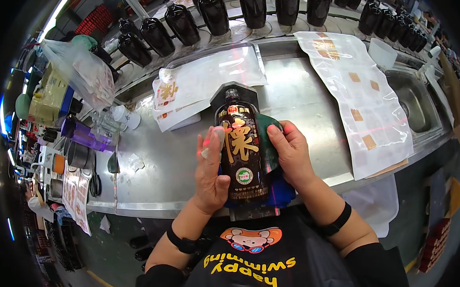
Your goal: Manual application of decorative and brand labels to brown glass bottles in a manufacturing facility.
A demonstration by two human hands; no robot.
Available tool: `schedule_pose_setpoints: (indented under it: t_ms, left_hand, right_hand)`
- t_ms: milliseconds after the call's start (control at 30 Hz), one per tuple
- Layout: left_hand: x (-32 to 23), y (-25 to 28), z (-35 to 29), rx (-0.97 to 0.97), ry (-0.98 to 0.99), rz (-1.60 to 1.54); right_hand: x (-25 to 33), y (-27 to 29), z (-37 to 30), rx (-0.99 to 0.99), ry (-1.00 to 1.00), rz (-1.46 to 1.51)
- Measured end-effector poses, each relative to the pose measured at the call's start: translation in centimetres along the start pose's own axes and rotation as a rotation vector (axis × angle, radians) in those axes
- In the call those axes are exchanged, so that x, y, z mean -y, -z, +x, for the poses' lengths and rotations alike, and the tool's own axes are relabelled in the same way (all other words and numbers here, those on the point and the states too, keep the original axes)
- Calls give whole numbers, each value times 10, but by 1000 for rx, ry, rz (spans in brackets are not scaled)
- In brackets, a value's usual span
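A dark, glossy bottle with gold lettering and a round green-and-white emblem lies in front of me, its neck pointing away, on a dark angular support. My left hand is open along the bottle's left side, fingers stretched out, with small whitish coverings on some fingertips. On the other side, my right hand is closed, thumb on top, on a dark green flexible piece pressed against the bottle; whether it is cloth or a pad I cannot tell. Dark blue cloth shows below the right hand.
A steel worktop carries a transfer sheet with gold pieces at right and white sheets behind the bottle. Several dark bottles line a conveyor at the back. A sink is far right; clear jars stand left.
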State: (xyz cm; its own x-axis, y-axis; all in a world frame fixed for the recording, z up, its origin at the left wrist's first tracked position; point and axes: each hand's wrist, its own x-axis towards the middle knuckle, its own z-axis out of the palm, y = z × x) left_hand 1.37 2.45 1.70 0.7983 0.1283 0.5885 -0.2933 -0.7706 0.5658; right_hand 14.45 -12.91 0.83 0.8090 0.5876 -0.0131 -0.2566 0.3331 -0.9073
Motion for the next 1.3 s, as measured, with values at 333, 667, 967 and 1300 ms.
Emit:
schedule_pose_setpoints:
  t_ms: [333, 667, 967, 1300]
  left_hand:
    - [-11, 41, 64, 460, -439, 386]
    - [5, 32, 96, 406, -266, 64]
    - [-13, 41, 71, 386, -425, 320]
    - [8, 34, 66, 143, -262, 120]
  right_hand:
    - [3, 7, -3, -11, -63, 125]
    - [3, 9, -3, 21, -65, 111]
    - [5, 9, -2, 44, -51, 109]
    - [1, 9, -5, 20, -69, 122]
